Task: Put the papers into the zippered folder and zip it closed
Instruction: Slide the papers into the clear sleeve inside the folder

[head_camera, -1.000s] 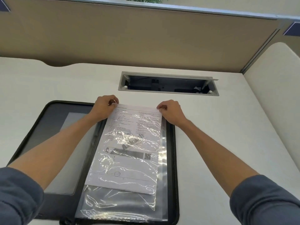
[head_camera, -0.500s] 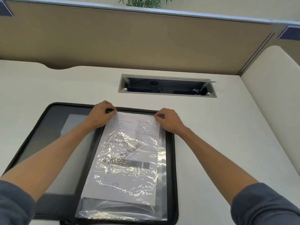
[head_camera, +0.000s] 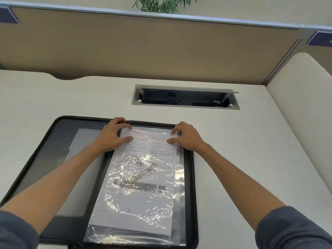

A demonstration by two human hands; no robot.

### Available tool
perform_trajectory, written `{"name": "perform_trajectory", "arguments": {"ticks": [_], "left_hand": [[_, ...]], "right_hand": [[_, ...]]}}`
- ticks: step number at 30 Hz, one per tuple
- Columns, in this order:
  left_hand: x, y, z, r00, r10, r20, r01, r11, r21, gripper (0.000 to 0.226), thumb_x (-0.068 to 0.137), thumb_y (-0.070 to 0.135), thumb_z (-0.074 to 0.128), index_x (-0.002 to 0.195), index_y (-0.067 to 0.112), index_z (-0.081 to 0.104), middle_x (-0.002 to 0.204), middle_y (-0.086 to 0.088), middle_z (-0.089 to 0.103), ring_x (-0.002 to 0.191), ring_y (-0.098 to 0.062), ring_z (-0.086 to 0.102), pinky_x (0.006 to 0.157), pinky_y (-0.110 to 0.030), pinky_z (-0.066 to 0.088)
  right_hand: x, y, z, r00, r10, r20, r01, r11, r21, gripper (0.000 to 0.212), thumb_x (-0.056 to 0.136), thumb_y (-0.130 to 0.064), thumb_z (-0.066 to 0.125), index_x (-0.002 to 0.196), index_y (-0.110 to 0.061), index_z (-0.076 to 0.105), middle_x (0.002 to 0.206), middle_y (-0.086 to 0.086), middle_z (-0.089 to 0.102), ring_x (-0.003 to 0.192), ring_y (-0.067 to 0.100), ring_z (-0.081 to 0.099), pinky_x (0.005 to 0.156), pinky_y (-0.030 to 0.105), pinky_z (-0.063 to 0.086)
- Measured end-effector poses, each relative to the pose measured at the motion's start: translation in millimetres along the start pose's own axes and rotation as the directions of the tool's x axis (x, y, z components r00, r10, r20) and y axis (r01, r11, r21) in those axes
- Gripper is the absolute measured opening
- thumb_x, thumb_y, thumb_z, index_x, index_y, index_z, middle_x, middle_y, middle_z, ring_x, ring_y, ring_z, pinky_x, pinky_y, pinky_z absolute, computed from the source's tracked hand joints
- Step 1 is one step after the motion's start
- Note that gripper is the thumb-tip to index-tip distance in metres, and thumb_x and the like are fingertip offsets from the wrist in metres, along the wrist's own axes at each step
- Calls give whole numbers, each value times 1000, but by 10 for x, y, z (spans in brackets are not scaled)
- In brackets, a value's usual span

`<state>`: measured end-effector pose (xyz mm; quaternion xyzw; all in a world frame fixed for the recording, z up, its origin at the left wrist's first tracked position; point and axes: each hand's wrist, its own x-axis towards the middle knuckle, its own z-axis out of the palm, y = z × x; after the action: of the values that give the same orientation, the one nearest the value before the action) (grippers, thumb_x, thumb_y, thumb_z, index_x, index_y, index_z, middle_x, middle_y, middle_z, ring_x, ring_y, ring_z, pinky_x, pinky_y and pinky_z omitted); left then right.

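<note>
The room is bright and the light is soft. White glare wiggles all over the clear plastic sleeve (head_camera: pixel 142 178). Soft, faint shadows. Straight lines bend near the edges. Small print looks blurry.

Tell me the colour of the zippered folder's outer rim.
Black: the zippered folder has a black rim, with a dark grey inside. Seen in the head view, the only one.

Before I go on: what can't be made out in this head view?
- Zippered folder: near edge cut off by the frame; no zipper pull visible.
- Papers: print too small, washed out by glare on the plastic sleeve.
- Left hand, right hand: fingertips hide the top corners.
</note>
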<state>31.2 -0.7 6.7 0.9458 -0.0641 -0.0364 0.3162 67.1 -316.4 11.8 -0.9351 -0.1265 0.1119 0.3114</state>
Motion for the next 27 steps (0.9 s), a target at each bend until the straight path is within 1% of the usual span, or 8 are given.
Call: {"name": "perform_trajectory", "arguments": {"ticks": [6,9,13,17,20,21,24,27], "left_hand": [[28,79,15,999,-15,31,13,998,60,42,66,47,61,102,24,61,125,5,47,114,-21,50,101,-43,27],[-5,75,59,1000,0,25,-2,997,79,47,80,43,63,120,20,56,134,0,46,125,-23,45,103,-45,28],[-202,47,125,997,-52,-59,55,997,56,62,91,38,62,144,17,38,152,-9,34,141,-27,29,114,-45,24],[-581,67,151,991,-71,-110,72,997,-2,70,89,43,63,146,20,32,151,-5,36,140,-24,30,115,-45,25],[-949,102,162,991,-86,-105,79,995,-69,68,79,60,63,137,49,30,141,13,40,131,-13,36,109,-39,29],[-1069,96,187,992,-84,-94,77,994,-73,71,76,66,61,137,52,29,141,17,39,132,-10,35,110,-38,28],[-1363,58,322,997,-38,-68,41,998,51,85,75,77,50,148,39,27,155,17,23,145,-6,15,118,-38,12],[-1490,116,466,995,-9,-96,27,982,189,85,80,78,36,152,36,18,159,15,11,148,-3,1,120,-35,1]], "right_hand": [[-35,-25,35,1000,8,6,-8,1000,11,30,73,-44,81,90,-21,72,112,-4,58,97,14,57,85,34,52],[-106,-43,56,1000,-13,-22,12,1000,-27,39,79,-45,75,109,-21,68,121,-2,57,109,18,56,93,34,46],[-299,-55,106,999,-40,-28,36,993,-116,67,85,-51,65,141,-21,44,148,1,43,135,21,41,109,40,35],[-650,-78,197,997,-23,-78,8,983,-182,79,88,-55,59,152,-20,26,161,4,21,145,23,26,117,44,27],[-1029,-147,365,994,-8,-112,-17,975,-220,79,91,-63,46,152,-18,23,162,5,18,148,22,19,120,43,21],[-1165,-179,455,995,7,-99,-30,974,-224,82,91,-67,40,154,-17,19,163,5,14,150,20,14,121,43,17],[-1543,-324,756,996,41,-78,-55,979,-198,94,86,-80,21,156,-19,5,165,-3,-3,151,12,-4,122,40,1],[-1765,-417,968,989,75,-129,-97,980,-172,98,83,-84,15,156,-21,1,163,-6,-12,150,9,-12,121,39,-6]]}}
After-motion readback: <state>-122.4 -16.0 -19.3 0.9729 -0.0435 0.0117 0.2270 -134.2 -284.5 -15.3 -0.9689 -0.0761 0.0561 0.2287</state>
